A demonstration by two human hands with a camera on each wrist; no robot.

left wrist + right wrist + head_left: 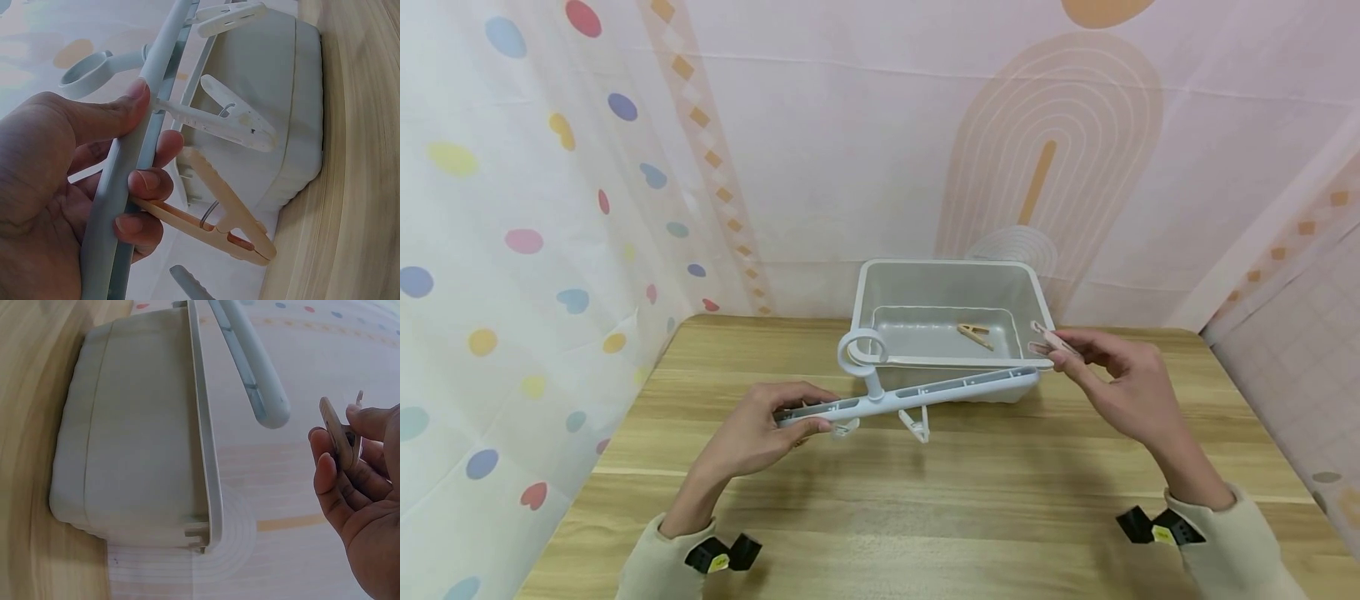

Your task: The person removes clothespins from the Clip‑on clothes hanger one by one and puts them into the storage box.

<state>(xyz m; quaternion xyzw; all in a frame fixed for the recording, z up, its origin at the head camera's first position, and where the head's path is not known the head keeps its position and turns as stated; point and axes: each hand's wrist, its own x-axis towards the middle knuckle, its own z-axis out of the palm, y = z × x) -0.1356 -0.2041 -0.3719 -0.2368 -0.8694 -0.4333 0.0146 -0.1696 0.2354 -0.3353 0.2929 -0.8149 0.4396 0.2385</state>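
Observation:
My left hand (760, 429) grips one end of a light blue clip hanger (958, 387), thumb on top and fingers curled beneath. A ring-shaped hook (844, 350) rises from the bar's middle. Below the bar hang clothespins; the left wrist view shows a white clothespin (206, 123) and a peach clothespin (228, 199) beside my fingertips. Between thumb and fingers my right hand (1123, 387) pinches a pale clothespin (1056, 342), held apart from the bar's far end. In the right wrist view this clothespin (337, 434) looks beige, partly covered by fingers.
A grey plastic bin (951, 271) stands at the back of the wooden table (880, 533), just behind the hanger. Inside it lies a tan clothespin (974, 335). Patterned curtains (835, 167) hang behind and at the sides.

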